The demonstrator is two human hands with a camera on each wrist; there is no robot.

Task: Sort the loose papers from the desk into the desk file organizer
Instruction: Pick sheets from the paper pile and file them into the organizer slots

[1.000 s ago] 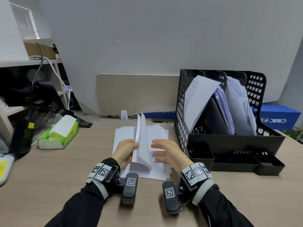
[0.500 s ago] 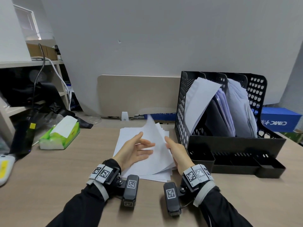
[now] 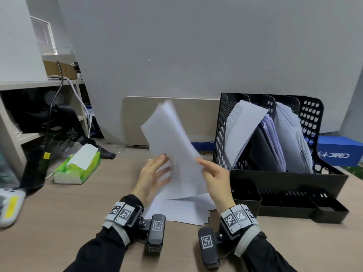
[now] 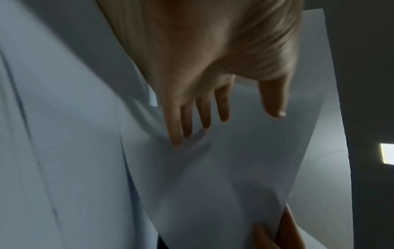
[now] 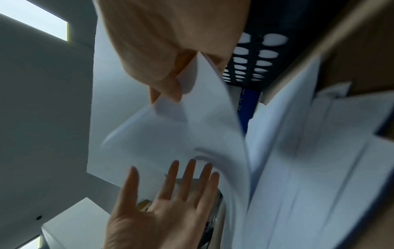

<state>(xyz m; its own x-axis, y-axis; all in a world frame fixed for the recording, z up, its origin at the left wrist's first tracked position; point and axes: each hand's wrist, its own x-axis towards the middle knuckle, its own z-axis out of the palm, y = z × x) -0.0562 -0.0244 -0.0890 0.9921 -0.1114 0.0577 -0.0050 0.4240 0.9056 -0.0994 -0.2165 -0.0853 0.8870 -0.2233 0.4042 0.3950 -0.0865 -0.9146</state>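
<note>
Sheets [image 3: 172,154] are pinched by the right hand [image 3: 216,177] above the stack [image 3: 180,211] on the desk [image 3: 59,213]; left hand [image 3: 151,177] is held flat, fingers [image 4: 181,121] straight, beside organizer [image 3: 284,179].

Both forearms reach forward above the desk. The left hand [image 3: 152,177] is spread flat, fingers straight. The right hand [image 3: 215,176] is raised, thumb and fingers pinched together.

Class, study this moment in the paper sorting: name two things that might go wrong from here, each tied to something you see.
1. The right hand pinches the lifted sheets at one edge only, while the left hand is open; they may fan out or slip.
2. The file organizer already holds leaning papers; new sheets may catch on them and crumple.
</note>
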